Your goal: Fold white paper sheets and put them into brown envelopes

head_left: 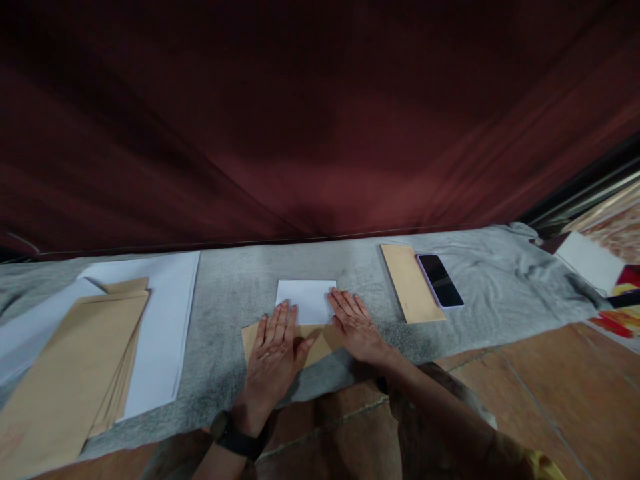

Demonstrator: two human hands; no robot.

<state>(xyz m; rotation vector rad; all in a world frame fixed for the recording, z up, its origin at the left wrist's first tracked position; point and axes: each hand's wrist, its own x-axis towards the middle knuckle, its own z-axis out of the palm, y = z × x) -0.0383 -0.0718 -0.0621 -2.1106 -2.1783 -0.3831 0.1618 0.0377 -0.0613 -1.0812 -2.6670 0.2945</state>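
Note:
A folded white sheet of paper (pixel 305 299) sticks out of a brown envelope (pixel 320 343) lying on a grey cloth (pixel 225 300). My left hand (pixel 274 350) lies flat on the envelope, fingers stretched toward the paper's lower left edge. On the paper's right lower corner and the envelope rests my right hand (pixel 356 325), also flat with fingers apart. Neither hand grips anything. A dark watch is on my left wrist.
A stack of brown envelopes (pixel 70 373) lies on white sheets (pixel 160 320) at the left. One more brown envelope (pixel 411 283) and a dark phone (pixel 440 280) lie to the right. Dark red curtain behind; tiled floor (pixel 540 387) in front; coloured papers at far right.

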